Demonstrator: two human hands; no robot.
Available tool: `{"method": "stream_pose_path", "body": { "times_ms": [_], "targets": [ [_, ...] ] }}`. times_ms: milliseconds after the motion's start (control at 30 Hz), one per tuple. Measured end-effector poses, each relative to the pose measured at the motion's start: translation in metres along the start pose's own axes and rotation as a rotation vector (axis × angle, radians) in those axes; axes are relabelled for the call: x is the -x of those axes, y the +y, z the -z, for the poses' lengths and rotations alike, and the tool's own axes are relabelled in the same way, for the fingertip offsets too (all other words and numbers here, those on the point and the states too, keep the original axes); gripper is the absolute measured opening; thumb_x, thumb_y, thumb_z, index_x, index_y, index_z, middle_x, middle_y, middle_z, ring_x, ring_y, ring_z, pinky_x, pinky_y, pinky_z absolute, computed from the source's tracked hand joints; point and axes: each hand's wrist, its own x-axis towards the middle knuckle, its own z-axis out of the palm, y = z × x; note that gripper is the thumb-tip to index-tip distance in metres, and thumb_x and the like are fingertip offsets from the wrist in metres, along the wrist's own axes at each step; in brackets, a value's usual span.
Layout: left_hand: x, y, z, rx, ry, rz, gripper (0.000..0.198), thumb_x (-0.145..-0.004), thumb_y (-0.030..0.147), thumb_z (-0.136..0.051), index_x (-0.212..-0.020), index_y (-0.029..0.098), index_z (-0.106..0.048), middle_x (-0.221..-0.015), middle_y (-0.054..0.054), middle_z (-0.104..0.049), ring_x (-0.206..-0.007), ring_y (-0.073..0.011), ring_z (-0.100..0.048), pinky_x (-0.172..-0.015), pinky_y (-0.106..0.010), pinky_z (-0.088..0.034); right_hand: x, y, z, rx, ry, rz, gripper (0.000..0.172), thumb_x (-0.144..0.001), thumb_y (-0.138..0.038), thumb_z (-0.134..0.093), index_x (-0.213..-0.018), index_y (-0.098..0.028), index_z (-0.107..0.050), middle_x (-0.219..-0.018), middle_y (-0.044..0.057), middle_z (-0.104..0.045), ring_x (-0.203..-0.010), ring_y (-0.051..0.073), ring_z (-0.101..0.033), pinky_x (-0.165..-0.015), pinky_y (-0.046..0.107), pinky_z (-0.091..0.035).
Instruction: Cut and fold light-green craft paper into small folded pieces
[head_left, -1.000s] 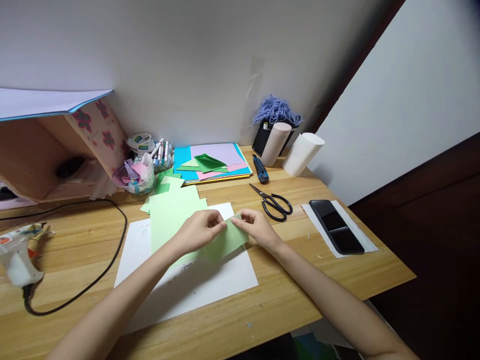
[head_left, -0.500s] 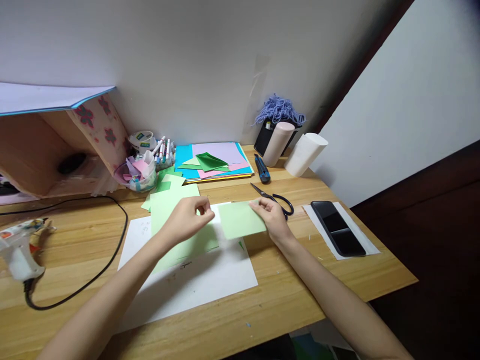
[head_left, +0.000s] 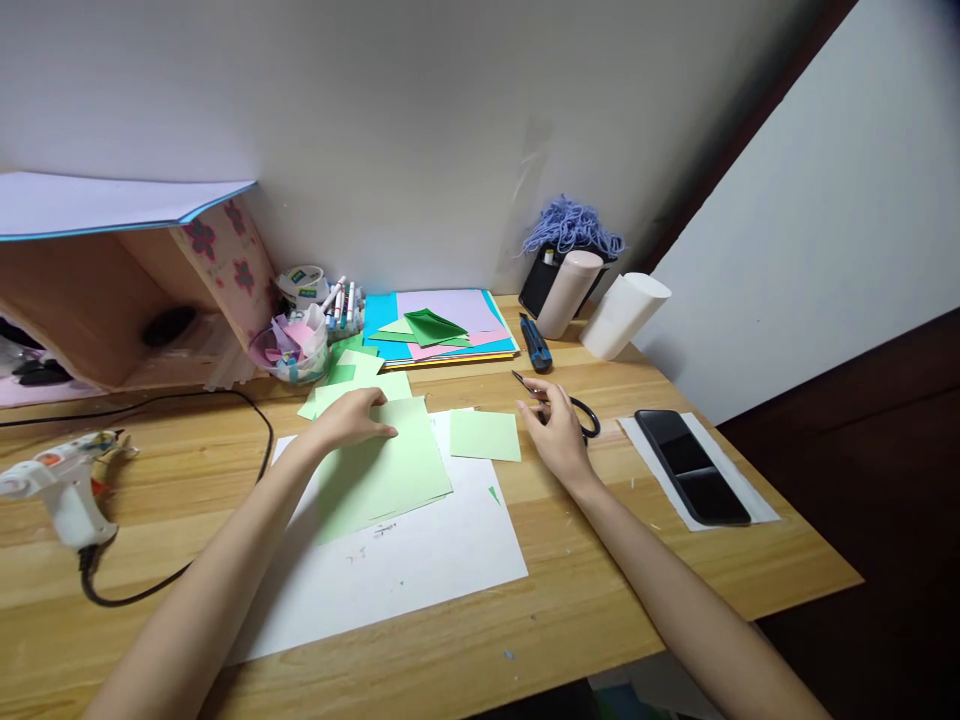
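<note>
My left hand rests on a light green sheet of paper, its thumb and fingers apart. Other light green paper shows from under that sheet at its far edge. Beneath them is a large white sheet with small marks and a dark green scrap. A smaller light green paper piece lies flat, partly over the white sheet's right edge. My right hand is just right of that piece, fingers apart and holding nothing that I can see. It partly covers a pair of black scissors; whether it touches them I cannot tell.
At left are a glue gun with its cord and a cardboard box. Behind stand a basket of scraps, markers and stacked coloured paper. A utility knife, paper roll and phone are at right.
My right hand has let go of the small light green piece, which now lies flat, and moved over the scissors. My left hand has come down onto the larger green sheet, which has shifted slightly.
</note>
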Motion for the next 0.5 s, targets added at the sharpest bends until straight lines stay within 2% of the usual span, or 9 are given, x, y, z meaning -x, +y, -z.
{"method": "stream_pose_path", "body": {
  "times_ms": [100, 167, 267, 333, 400, 433, 500],
  "targets": [
    [0.004, 0.009, 0.013, 0.113, 0.0, 0.018, 0.039, -0.06, 0.051, -0.063, -0.08, 0.018, -0.062, -0.088, -0.008, -0.064, -0.084, -0.0256, -0.057, -0.068, -0.03, -0.042, 0.001, -0.003, -0.001, -0.066, -0.059, -0.026, 0.031, -0.081, -0.038, -0.051, -0.104, -0.018, -0.054, -0.107, 0.011, -0.055, -0.092, 0.02, -0.053, -0.075, 0.032, -0.046],
    [0.008, 0.016, 0.025, 0.327, 0.01, 0.064, 0.042, -0.06, 0.051, -0.063, -0.085, 0.018, -0.063, -0.089, -0.006, -0.065, -0.08, -0.0228, -0.059, -0.065, -0.028, -0.043, 0.001, -0.005, -0.001, -0.154, -0.148, -0.089, 0.032, -0.082, -0.043, -0.048, -0.098, -0.018, -0.056, -0.101, 0.009, -0.058, -0.087, 0.018, -0.055, -0.074, 0.031, -0.046],
    [0.014, 0.03, 0.036, 0.696, 0.047, 0.125, 0.048, -0.063, 0.049, -0.064, -0.098, 0.016, -0.061, -0.093, -0.007, -0.066, -0.075, -0.0186, -0.06, -0.062, -0.026, -0.045, 0.002, -0.011, 0.0, -0.401, -0.422, -0.215, 0.046, -0.084, -0.054, -0.036, -0.097, -0.016, -0.059, -0.095, 0.01, -0.062, -0.08, 0.017, -0.057, -0.071, 0.03, -0.047],
    [0.016, 0.04, 0.036, 0.823, 0.148, 0.132, 0.051, -0.064, 0.047, -0.064, -0.102, 0.015, -0.059, -0.097, -0.008, -0.065, -0.075, -0.0177, -0.06, -0.062, -0.026, -0.046, 0.005, -0.019, 0.001, -0.593, -0.624, -0.257, 0.059, -0.083, -0.061, -0.027, -0.105, -0.016, -0.058, -0.102, 0.012, -0.061, -0.085, 0.019, -0.057, -0.072, 0.031, -0.047],
    [0.017, 0.05, 0.029, 0.879, 0.227, 0.122, 0.051, -0.063, 0.045, -0.066, -0.104, 0.014, -0.058, -0.102, -0.009, -0.064, -0.08, -0.0189, -0.06, -0.065, -0.027, -0.047, 0.01, -0.029, 0.0, -0.714, -0.74, -0.237, 0.067, -0.078, -0.068, -0.03, -0.113, -0.017, -0.055, -0.111, 0.013, -0.058, -0.093, 0.021, -0.057, -0.076, 0.032, -0.048],
    [0.017, 0.056, 0.024, 0.902, 0.247, 0.116, 0.051, -0.063, 0.044, -0.066, -0.104, 0.013, -0.058, -0.104, -0.01, -0.063, -0.083, -0.02, -0.06, -0.068, -0.028, -0.047, 0.013, -0.034, -0.001, -0.737, -0.753, -0.221, 0.067, -0.075, -0.068, -0.038, -0.115, -0.017, -0.054, -0.114, 0.013, -0.057, -0.095, 0.023, -0.057, -0.076, 0.033, -0.048],
    [0.018, 0.065, 0.013, 0.952, 0.268, 0.105, 0.049, -0.063, 0.042, -0.066, -0.103, 0.013, -0.059, -0.105, -0.01, -0.063, -0.086, -0.0217, -0.06, -0.071, -0.03, -0.047, 0.018, -0.041, -0.005, -0.727, -0.698, -0.219, 0.061, -0.071, -0.06, -0.054, -0.115, -0.018, -0.054, -0.114, 0.012, -0.058, -0.096, 0.023, -0.058, -0.077, 0.033, -0.048]
  ]
}}
